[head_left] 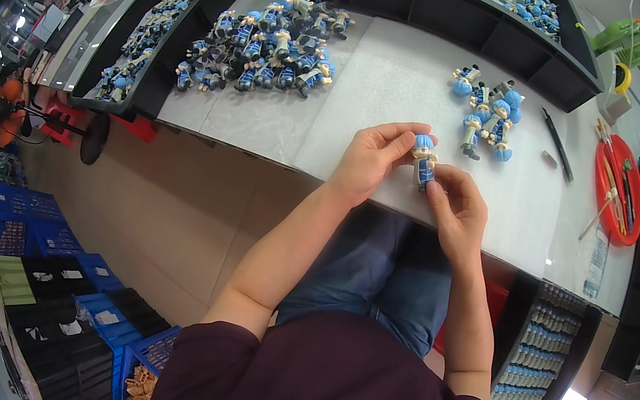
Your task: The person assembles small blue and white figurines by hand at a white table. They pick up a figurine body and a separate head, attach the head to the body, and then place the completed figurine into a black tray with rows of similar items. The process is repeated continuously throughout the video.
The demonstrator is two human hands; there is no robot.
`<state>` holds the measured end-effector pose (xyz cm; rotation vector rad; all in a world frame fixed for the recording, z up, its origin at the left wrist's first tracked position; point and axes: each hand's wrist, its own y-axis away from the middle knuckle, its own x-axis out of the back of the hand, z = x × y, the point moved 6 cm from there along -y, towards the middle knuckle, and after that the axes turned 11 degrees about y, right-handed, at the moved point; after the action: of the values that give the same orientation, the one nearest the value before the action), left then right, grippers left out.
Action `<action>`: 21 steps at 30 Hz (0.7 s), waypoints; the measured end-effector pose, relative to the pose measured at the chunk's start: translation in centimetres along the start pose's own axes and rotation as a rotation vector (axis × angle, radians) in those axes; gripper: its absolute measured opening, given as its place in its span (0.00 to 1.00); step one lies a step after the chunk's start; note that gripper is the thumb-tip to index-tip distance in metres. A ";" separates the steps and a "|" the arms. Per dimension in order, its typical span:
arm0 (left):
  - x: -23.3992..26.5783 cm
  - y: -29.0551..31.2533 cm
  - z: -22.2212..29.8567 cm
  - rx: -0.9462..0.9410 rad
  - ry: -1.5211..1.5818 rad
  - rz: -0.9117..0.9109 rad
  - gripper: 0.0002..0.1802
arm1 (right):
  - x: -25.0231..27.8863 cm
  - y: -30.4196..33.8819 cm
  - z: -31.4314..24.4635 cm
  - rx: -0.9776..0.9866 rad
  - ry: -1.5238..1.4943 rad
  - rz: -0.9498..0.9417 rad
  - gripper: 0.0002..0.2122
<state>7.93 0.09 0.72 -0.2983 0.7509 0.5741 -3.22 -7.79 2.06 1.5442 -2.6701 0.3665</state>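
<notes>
A small figurine (425, 163) with a light blue cap and a dark blue body stands upright between my hands, just above the table's near edge. The thumb and fingers of my left hand (374, 158) pinch it at the head. Lower down, my right hand (458, 208) grips its base between thumb and fingers. Beyond my right hand lies a small group of similar figurines (499, 121) with blue caps. A larger heap of figurines (264, 47) covers the left part of the white table (381, 68).
Black trays of figurines stand at the back (415, 7) and left (174, 37). To the right lie a black pen (557, 144) and a red dish (603, 176) with brushes. A tray of figurine rows (536, 357) sits low at right; blue crates (26, 202) stand at left.
</notes>
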 end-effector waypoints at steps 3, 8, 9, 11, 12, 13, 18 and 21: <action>0.1 0.0 -0.1 -0.001 -0.013 0.005 0.15 | 0.0 0.0 0.0 0.001 0.007 0.000 0.11; 0.4 -0.2 -0.3 0.000 -0.008 0.008 0.15 | 0.4 0.0 0.2 -0.035 -0.053 -0.017 0.11; 0.4 -0.2 -0.2 0.005 -0.006 0.019 0.15 | 0.5 0.0 0.2 -0.035 -0.057 -0.017 0.11; 0.4 -0.1 -0.2 0.010 -0.010 0.034 0.15 | 0.5 0.0 0.2 -0.027 -0.057 -0.016 0.11; 0.3 -0.1 -0.2 0.009 -0.017 0.036 0.15 | 0.5 0.0 0.1 -0.017 -0.054 -0.015 0.11; 0.3 0.0 -0.2 0.007 -0.024 0.038 0.14 | 0.4 0.0 0.1 -0.006 -0.051 -0.015 0.11; 0.5 -0.1 -0.2 -0.013 -0.019 0.056 0.14 | 0.1 0.0 0.1 -0.010 -0.028 -0.024 0.13; 0.5 0.0 -0.1 -0.021 -0.029 0.053 0.14 | -0.1 0.0 0.0 0.010 0.050 -0.019 0.16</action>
<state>8.15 0.19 0.30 -0.2894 0.7269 0.6352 -3.14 -7.68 2.01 1.5408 -2.6185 0.4123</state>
